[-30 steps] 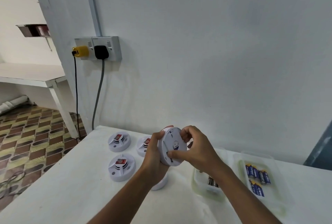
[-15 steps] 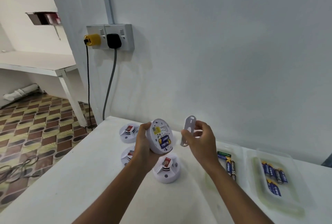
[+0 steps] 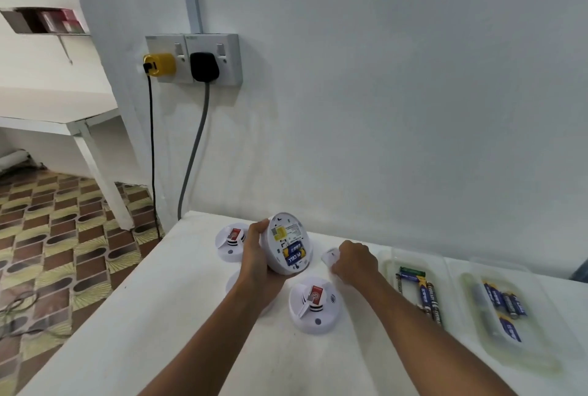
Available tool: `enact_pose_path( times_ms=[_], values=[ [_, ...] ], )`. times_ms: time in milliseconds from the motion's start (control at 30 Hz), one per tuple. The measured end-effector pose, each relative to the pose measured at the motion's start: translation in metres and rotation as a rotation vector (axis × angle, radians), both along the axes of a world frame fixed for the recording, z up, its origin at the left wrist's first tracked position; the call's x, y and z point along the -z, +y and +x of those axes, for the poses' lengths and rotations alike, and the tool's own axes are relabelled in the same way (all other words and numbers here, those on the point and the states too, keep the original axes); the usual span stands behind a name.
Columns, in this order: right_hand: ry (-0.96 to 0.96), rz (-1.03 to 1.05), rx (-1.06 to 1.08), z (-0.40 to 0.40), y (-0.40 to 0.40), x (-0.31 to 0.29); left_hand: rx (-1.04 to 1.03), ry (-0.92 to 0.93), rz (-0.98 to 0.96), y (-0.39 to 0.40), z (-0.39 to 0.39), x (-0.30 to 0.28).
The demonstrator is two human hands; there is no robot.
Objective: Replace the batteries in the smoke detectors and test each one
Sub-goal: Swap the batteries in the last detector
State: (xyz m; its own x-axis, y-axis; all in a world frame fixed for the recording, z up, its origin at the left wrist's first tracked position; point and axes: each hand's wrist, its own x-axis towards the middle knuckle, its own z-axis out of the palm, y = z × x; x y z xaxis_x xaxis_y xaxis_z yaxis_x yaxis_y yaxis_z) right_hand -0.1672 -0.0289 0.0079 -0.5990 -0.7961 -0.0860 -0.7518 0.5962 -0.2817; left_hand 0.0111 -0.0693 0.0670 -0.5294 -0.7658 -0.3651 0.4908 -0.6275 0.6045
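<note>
Detector (image 3: 288, 244) held up in your left hand (image 3: 254, 263), just below centre of the frame, its back turned toward you and tilted. Fingers are curled round its rim from the left. Battery bay is uncovered: two blue cells (image 3: 294, 255) sit inside, a yellow label above them.

Right hand (image 3: 354, 263), just right of the detector, is low at the tabletop (image 3: 152, 316), fingers curled over a small white cover piece (image 3: 329, 257); only the piece's left edge shows, so you cannot tell whether it touches the surface.

Three more detectors lie face up on the tabletop: one (image 3: 230, 241) left of your left hand, one (image 3: 315, 303) below the held unit, one (image 3: 234, 284) mostly hidden behind your left wrist.

Lower right of the frame: two clear trays side by side. Near tray (image 3: 391, 271) holds several loose batteries (image 3: 428, 295); far tray (image 3: 547, 360) holds blue ones (image 3: 506, 303).

Upper left: double wall socket (image 3: 192, 58), a yellow and a black plug in it.
</note>
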Motion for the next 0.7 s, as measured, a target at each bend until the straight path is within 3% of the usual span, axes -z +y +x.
enact_pose_path(
  times_ms=[100,267,367,700],
  values=[
    [-0.089,-0.185,0.034,0.001,0.01,-0.007,0.043,0.008,0.013,-0.001,-0.006,0.003],
    [-0.546,-0.746,0.045,0.014,0.06,-0.046,0.102,0.03,-0.009,0.014,-0.026,0.001],
    [-0.689,-0.804,0.012,0.015,0.095,-0.054,0.121,0.044,-0.014,0.031,-0.049,0.002],
    [-0.772,-0.871,0.081,-0.063,0.178,-0.052,0.115,0.059,-0.165,0.136,-0.155,-0.007]
  ],
)
